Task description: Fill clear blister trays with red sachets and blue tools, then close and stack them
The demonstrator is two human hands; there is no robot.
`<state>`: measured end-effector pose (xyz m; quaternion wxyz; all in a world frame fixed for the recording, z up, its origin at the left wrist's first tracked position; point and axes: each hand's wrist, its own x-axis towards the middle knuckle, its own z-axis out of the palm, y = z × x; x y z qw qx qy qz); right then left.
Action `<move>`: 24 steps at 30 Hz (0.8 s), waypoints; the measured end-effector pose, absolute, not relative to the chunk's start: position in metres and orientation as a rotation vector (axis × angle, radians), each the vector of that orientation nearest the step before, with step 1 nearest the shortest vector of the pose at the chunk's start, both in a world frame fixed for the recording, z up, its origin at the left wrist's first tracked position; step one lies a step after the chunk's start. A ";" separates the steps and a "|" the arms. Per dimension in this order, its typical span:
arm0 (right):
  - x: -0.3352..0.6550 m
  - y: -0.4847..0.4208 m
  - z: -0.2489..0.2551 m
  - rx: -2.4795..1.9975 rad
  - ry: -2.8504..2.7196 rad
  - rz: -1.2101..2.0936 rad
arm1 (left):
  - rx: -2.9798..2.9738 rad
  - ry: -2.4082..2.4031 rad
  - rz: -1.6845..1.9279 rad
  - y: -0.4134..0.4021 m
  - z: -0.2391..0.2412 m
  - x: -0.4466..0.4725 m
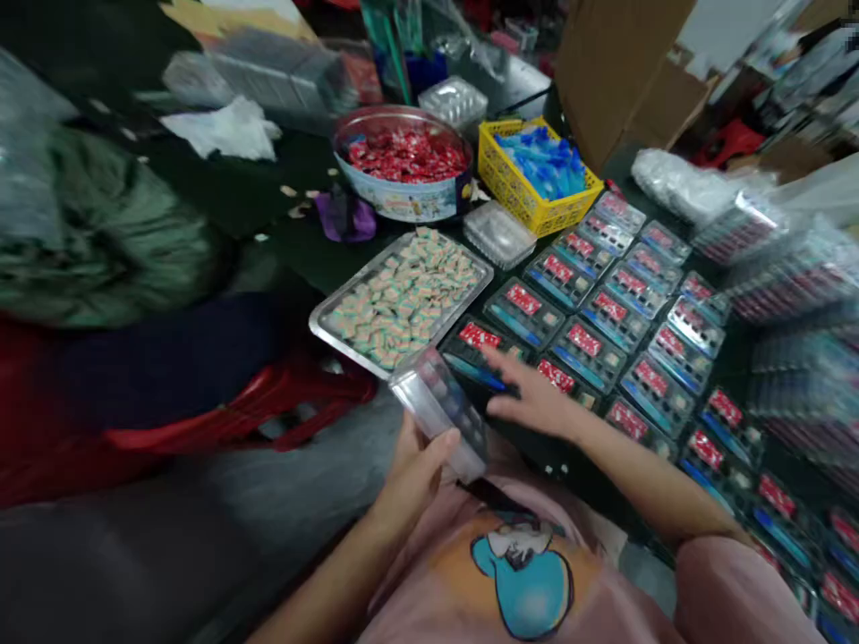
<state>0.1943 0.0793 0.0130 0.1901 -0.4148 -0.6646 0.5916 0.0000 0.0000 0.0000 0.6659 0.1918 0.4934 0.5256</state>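
Observation:
My left hand (417, 461) is closed around a clear plastic clamshell pack or a small stack of lids (439, 402), tilted in front of my shirt; I cannot make out which. Over the near edge of the laid-out packs is my right hand (537, 394), its fingers apart and nothing in them. Closest to those fingers lies a clear tray pack (480, 336) with a red printed piece and a blue strip. Several similar packs (583, 344) stand in rows to the right. A metal tray (320, 333) of small pale, green-edged pieces lies just beyond my left hand.
Behind the metal tray stands a round tub (420, 207) of red wrapped pieces. Beside it are a yellow basket (547, 215) of blue items and an empty clear container (500, 234). Stacked packs (792, 277) rise at right. A red stool (221, 425) is at left.

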 end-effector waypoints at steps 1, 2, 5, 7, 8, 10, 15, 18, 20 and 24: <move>0.184 0.063 0.010 -1.128 -1.892 1.696 | 0.445 1.135 1.166 -0.010 -0.003 -0.002; 0.174 0.048 0.007 -1.098 -1.902 1.728 | 0.452 1.150 1.150 -0.019 -0.006 -0.004; 0.153 0.013 -0.003 -1.080 -1.843 1.800 | 0.441 1.159 1.132 -0.039 -0.014 -0.009; 0.147 0.001 -0.011 -1.101 -1.741 1.854 | 0.407 1.133 1.138 -0.047 -0.017 -0.012; 0.146 -0.003 -0.014 -1.103 -1.689 1.887 | 0.389 1.119 1.137 -0.049 -0.018 -0.013; 0.148 -0.005 -0.019 -1.085 -1.638 1.914 | 0.370 1.094 1.125 -0.050 -0.017 -0.014; 0.167 0.024 -0.016 -1.092 -2.128 1.507 | 0.271 1.081 1.135 -0.048 -0.004 -0.017; 0.173 0.052 -0.021 -1.544 -2.398 0.883 | 0.234 1.097 1.148 -0.047 0.000 -0.022; 0.171 0.065 -0.032 -1.740 -2.496 0.639 | 0.243 1.106 1.151 -0.046 0.000 -0.025; 0.165 0.072 -0.050 -1.799 -2.552 0.448 | 0.274 1.125 1.145 -0.045 -0.003 -0.028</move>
